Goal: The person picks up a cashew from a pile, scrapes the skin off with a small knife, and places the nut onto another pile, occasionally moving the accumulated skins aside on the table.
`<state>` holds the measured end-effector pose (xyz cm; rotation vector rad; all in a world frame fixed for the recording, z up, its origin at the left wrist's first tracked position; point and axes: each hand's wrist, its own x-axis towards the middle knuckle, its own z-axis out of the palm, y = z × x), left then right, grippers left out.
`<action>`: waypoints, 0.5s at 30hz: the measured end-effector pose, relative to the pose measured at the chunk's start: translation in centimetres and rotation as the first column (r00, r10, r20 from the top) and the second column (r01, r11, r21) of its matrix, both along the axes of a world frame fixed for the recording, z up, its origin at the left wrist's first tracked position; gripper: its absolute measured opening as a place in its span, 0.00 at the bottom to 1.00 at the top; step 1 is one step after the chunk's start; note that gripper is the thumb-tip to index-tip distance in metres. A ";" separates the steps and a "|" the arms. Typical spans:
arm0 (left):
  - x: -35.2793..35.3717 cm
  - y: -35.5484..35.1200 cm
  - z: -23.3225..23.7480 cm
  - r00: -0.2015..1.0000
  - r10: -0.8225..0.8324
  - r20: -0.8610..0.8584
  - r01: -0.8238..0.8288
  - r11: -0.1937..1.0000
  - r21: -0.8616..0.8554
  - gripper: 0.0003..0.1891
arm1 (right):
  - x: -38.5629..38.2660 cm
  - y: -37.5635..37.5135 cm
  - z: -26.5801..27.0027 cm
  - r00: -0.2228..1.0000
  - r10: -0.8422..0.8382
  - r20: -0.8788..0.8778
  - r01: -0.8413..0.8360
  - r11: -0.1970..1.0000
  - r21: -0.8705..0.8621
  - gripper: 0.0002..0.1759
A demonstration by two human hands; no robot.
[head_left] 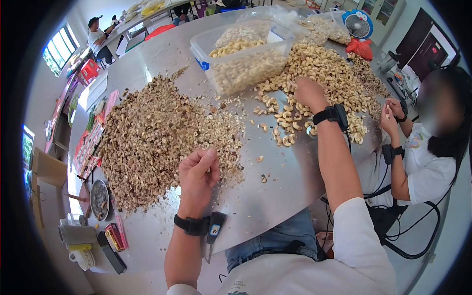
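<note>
My left hand (198, 172) is raised over the right edge of a brown heap of nut skins and broken bits (147, 142). Its thumb presses against curled fingers; whatever they may hold is too small to make out. At the near left side of a large pile of pale peeled cashews (329, 73), my right hand (310, 93) is bent down with its fingers bunched. Its fingertips are mostly hidden against the nuts. Loose cashews (287, 120) lie on the metal table (265, 182) just below it. Both wrists wear black bands with small devices.
A clear plastic tub (241, 64) of cashews stands behind the piles, with filled bags (324, 27) and a blue fan (357, 24) beyond. On the right sits a co-worker (423, 147), hands raised. A metal bowl (100, 199), mug (82, 258) and black box (111, 253) are at left.
</note>
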<state>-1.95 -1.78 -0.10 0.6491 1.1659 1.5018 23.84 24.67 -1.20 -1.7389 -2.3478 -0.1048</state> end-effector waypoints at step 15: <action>0.0 0.1 0.0 1.000 0.020 0.006 -0.020 1.000 0.012 0.12 | 0.2 -3.3 0.8 0.850 0.126 -0.512 -0.267 0.940 -0.211 0.12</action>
